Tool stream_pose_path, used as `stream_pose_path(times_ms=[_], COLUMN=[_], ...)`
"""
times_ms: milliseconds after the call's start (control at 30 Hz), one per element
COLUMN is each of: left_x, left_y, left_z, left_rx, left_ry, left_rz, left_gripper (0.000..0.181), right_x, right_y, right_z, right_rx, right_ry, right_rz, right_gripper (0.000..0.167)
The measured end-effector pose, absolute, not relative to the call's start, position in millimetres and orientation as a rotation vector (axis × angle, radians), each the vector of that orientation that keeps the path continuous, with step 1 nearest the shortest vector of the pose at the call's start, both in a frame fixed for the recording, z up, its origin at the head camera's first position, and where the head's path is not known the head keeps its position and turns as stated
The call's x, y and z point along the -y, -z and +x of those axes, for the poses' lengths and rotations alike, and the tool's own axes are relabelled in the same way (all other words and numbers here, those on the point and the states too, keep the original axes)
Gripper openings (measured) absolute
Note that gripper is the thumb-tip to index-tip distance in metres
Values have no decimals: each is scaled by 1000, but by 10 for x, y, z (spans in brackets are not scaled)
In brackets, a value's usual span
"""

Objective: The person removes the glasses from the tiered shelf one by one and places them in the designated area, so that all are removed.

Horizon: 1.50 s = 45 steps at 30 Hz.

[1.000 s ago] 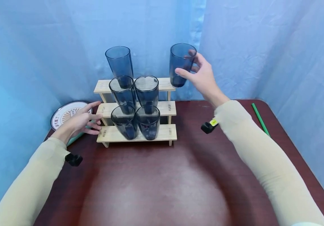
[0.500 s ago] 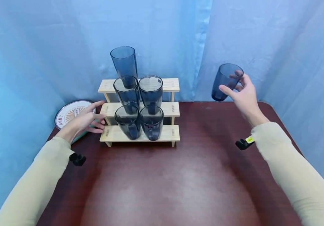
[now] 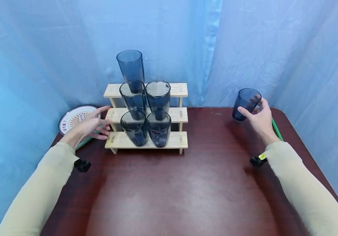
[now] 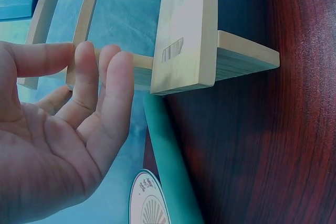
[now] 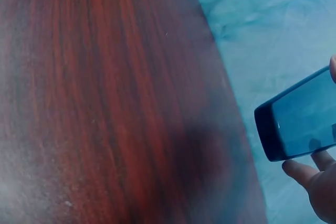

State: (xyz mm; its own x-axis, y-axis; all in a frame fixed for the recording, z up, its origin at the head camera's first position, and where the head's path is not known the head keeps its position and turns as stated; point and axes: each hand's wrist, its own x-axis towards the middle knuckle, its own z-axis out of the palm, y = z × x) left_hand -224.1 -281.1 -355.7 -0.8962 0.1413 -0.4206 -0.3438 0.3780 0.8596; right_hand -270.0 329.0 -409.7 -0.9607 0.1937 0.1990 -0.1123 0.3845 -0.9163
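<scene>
My right hand (image 3: 261,118) grips a smoky blue glass tumbler (image 3: 244,106) above the table's far right. In the right wrist view, the tumbler's dark base (image 5: 269,132) is apart from the tabletop. On the left, my left hand (image 3: 90,127) holds the end of the middle plank of a three-tier wooden stand (image 3: 180,113), thumb and index finger about it. Several similar tumblers stand upright on it. One tumbler (image 3: 130,65) occupies the top tier. The middle tier has two tumblers (image 3: 158,95), and two more tumblers (image 3: 158,129) sit on the bottom tier.
A white patterned plate (image 3: 68,119) leans behind my left hand, near a green tube (image 4: 168,156). Another green stick (image 3: 276,129) lies by the table's right edge, partly behind my right hand. Blue curtains (image 3: 169,39) enclose the dark red table (image 3: 169,190).
My right hand has carried the tumbler from beside the stand's top tier to the right, then lowered it. The left hand has stayed at the stand.
</scene>
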Motion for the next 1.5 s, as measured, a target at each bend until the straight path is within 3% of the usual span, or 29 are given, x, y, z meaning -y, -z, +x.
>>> stream_pose_path(times_ms=[800, 1100, 1500], left_x=[2820, 2885, 2809], left_y=[3629, 3682, 3744], left_z=[-2252, -2170, -2211], left_rx=[-2210, -2148, -2047], left_ry=[-1544, -1673, -1904], left_rz=[-191, -184, -205], left_gripper=[77, 76, 71], right_x=[-3213, -3214, -3247], right_y=[4253, 4297, 4234], right_z=[-2688, -2708, -2748], right_rx=[2321, 2387, 2426], right_ry=[-1704, -1661, -1618], right_rz=[-104, 67, 70], right_gripper=[79, 74, 76])
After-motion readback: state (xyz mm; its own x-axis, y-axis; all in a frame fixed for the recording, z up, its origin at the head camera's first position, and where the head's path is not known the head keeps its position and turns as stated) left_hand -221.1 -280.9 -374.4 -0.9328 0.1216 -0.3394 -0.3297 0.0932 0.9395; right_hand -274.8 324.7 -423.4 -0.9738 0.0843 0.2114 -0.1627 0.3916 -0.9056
